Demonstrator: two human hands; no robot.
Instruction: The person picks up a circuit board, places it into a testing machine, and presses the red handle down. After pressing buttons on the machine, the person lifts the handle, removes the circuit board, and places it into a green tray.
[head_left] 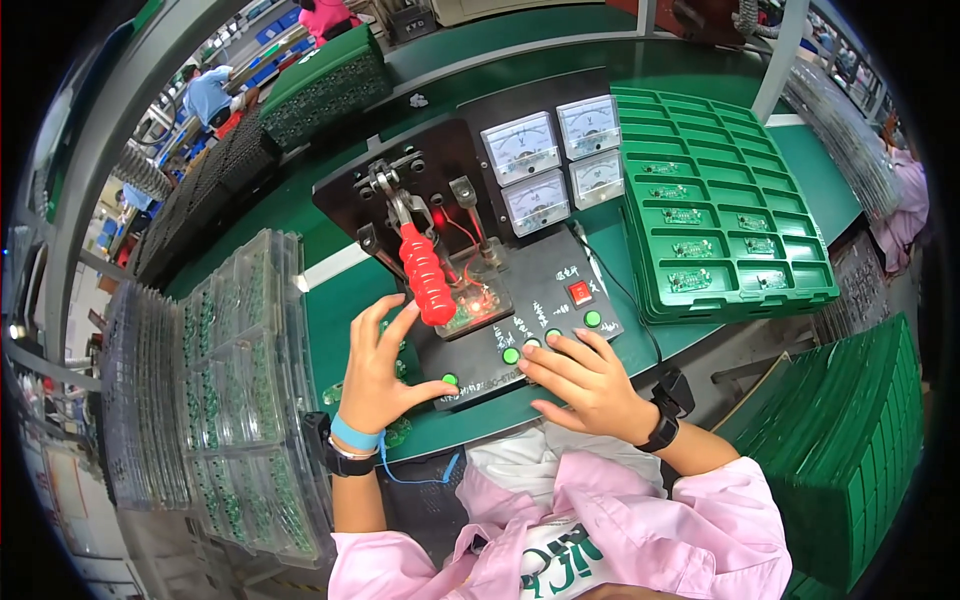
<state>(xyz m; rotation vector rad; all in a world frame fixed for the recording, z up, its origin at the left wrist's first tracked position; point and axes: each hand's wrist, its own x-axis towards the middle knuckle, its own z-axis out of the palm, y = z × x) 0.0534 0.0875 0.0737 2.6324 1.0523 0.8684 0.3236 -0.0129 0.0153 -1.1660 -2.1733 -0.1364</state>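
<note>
A black test fixture (pixel 545 275) with a sloping panel stands in front of me. Its toggle clamp has a ribbed red handle (pixel 426 275), which points down toward me over a small circuit board (pixel 475 312) lit by red lights. My left hand (pixel 380 365) is open beside the handle, its thumb at a green button (pixel 450 380) on the panel's left corner. Over the row of buttons along the front edge lies my right hand (pixel 590 390), fingers stretched out and touching the panel near a green button (pixel 511 356). A red rocker switch (pixel 580 293) sits above that row.
Several dial meters (pixel 522 148) stand behind the panel. At the right is a green compartment tray (pixel 740 215) holding some circuit boards, with stacked green trays (pixel 840 450) below it. Clear plastic trays (pixel 245 375) of boards stand at left. A blue wrist cord (pixel 420 478) hangs from my left wrist.
</note>
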